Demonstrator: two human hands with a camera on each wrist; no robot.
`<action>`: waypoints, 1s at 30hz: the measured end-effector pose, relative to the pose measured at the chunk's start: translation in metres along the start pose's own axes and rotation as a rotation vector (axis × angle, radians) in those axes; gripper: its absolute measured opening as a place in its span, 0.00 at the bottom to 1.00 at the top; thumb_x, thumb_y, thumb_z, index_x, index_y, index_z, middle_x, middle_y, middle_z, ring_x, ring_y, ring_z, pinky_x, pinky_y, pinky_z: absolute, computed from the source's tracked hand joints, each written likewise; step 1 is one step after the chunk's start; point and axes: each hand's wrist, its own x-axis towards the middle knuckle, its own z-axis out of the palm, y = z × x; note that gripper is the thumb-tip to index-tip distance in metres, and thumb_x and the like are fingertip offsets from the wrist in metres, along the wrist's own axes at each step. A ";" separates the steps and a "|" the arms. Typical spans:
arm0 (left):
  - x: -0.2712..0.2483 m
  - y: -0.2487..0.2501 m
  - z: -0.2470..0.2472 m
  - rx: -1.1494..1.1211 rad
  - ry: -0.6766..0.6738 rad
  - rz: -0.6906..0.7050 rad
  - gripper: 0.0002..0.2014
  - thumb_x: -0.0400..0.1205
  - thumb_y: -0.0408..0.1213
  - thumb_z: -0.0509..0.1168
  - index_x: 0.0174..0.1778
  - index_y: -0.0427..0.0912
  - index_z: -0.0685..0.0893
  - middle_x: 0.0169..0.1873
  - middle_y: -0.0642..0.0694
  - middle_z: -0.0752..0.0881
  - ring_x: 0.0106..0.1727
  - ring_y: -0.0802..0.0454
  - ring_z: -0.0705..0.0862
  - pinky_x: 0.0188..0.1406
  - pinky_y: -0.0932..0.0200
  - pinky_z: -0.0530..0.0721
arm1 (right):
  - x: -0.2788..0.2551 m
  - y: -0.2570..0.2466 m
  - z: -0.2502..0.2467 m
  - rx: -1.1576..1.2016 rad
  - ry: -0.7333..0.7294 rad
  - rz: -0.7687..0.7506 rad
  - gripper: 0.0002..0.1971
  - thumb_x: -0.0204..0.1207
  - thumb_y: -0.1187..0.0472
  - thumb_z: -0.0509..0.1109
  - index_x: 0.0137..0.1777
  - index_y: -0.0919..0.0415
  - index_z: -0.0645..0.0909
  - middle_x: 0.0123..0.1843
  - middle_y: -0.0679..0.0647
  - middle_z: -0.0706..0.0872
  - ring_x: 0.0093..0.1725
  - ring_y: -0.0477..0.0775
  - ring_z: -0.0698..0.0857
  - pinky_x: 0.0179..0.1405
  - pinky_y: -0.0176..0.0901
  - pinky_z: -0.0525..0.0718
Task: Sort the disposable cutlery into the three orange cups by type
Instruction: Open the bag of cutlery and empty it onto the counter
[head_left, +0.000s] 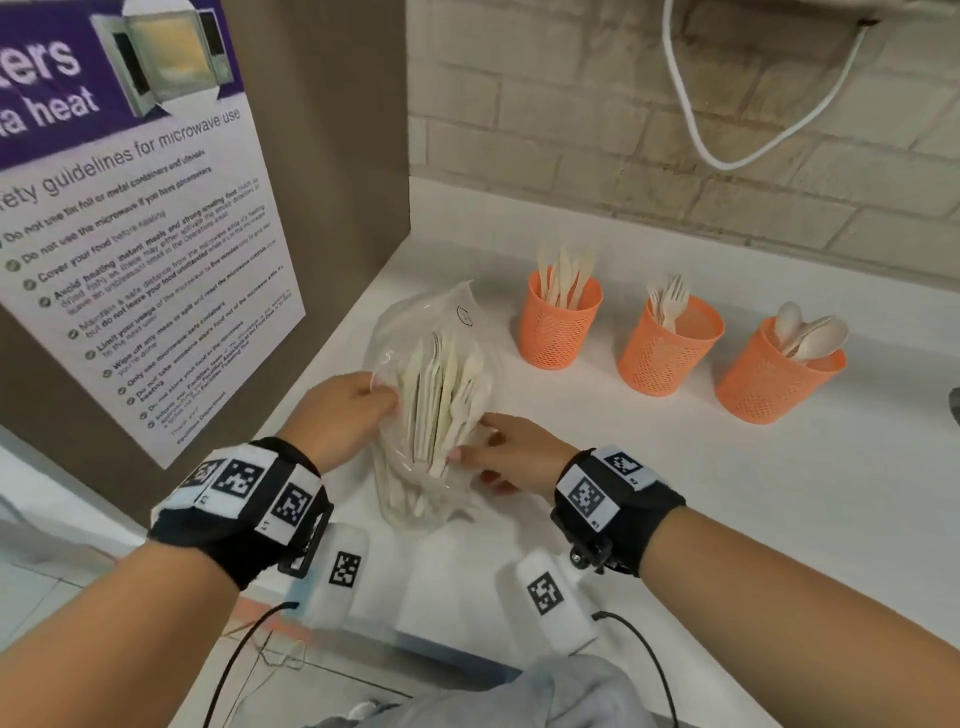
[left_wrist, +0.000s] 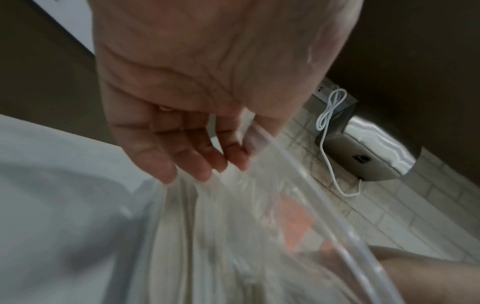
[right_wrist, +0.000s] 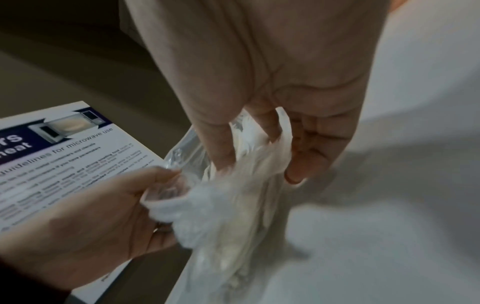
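Observation:
A clear plastic bag (head_left: 470, 317) of pale disposable cutlery (head_left: 441, 395) lies on the white counter (head_left: 675, 493). My left hand (head_left: 358, 410) pinches the bag's left edge; in the left wrist view its fingertips (left_wrist: 233, 158) hold the bag's rim (left_wrist: 262, 139). My right hand (head_left: 470, 462) reaches into the bag's mouth, and its thumb and fingers (right_wrist: 306, 156) close round several cutlery pieces (right_wrist: 249, 164). To the right stand three orange mesh cups: one with knives (head_left: 558, 327), one with forks (head_left: 667, 348), one with spoons (head_left: 774, 374).
A brown panel with a microwave-guidelines poster (head_left: 130, 260) walls off the left side. A brick wall runs behind the cups, with a white cable (head_left: 727, 156) hanging on it. A steel wall unit (left_wrist: 376, 152) shows in the left wrist view. The counter's front edge is at my wrists.

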 end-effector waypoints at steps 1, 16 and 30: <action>0.002 -0.007 -0.001 0.009 -0.033 -0.006 0.13 0.83 0.42 0.60 0.51 0.35 0.84 0.47 0.38 0.87 0.53 0.40 0.84 0.60 0.42 0.81 | 0.001 0.002 -0.002 -0.034 0.012 0.027 0.24 0.76 0.55 0.73 0.71 0.57 0.73 0.43 0.48 0.80 0.45 0.52 0.83 0.53 0.49 0.86; 0.018 -0.036 0.007 -0.034 -0.296 -0.167 0.33 0.77 0.39 0.71 0.69 0.51 0.55 0.51 0.36 0.83 0.40 0.45 0.84 0.44 0.46 0.88 | 0.003 -0.010 -0.003 -0.704 0.068 0.080 0.27 0.78 0.40 0.64 0.45 0.68 0.84 0.46 0.60 0.87 0.49 0.59 0.84 0.51 0.48 0.81; 0.043 -0.027 -0.013 0.232 -0.320 0.151 0.32 0.78 0.46 0.67 0.77 0.50 0.63 0.65 0.44 0.76 0.60 0.43 0.81 0.51 0.53 0.81 | 0.042 -0.033 0.001 -0.164 0.192 0.246 0.24 0.72 0.44 0.73 0.51 0.68 0.85 0.43 0.58 0.85 0.44 0.56 0.84 0.62 0.54 0.85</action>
